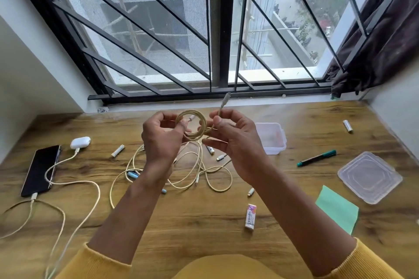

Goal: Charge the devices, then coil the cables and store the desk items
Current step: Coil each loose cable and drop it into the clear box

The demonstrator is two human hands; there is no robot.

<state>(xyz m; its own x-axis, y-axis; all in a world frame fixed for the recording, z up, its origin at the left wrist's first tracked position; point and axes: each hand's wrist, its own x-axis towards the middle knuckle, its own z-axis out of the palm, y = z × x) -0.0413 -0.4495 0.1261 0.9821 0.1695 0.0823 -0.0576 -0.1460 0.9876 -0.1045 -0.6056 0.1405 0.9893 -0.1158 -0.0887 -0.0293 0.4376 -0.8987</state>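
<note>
A wooden desk (204,222) below a barred window. At frame centre, the left hand (162,140) pinches a coiled cable (192,127); the right hand (233,140) pinches its free end. Loose cables (204,170) lie beneath; phone (40,170) at left, open box (272,138) at right.

Near the centre of the frame, the left hand (162,137) is gripping a small coil of cream cable (191,125) above the wooden counter (204,215), while the right hand (233,140) is pinching the cable's free end, its plug (226,97) pointing up toward the window. Below them loose cables (204,170) are lying tangled. At the left a phone (40,170) and a white earbud case (80,142) are sitting with cables plugged in. At the right a clear box (272,138), its lid (369,176), a pen (317,158) and an eraser (250,216) are lying apart.
</note>
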